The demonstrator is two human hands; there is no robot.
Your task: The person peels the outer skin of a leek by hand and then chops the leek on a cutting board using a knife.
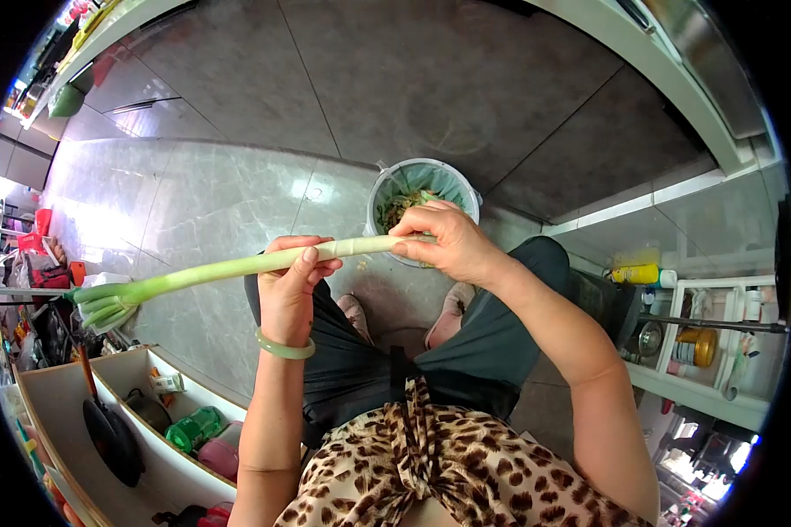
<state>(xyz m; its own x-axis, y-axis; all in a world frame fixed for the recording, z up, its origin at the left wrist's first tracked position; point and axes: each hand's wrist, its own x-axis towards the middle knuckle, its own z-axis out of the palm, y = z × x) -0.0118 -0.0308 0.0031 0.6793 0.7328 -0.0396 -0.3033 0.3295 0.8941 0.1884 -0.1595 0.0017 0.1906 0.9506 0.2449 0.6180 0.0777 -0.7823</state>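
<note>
The bin (373, 198) is placed on the floor (228, 198) at the upper centre, with scraps (397, 205) held in it. A stalk (211, 270) is extended crosswise from the left to the centre. At lower left, a pan (116, 443) is kept left of a bottle (195, 428) in a box (48, 391). At right, a jar (694, 348) is held in a rack (668, 383).

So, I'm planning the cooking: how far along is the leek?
Scraps in the bin suggest some trimming is done. The left hand holds the leek, the right hand pinches its pale end. Remaining, perhaps: finishing that end. The green leaves are on; whether they must go, I can't tell.
</note>
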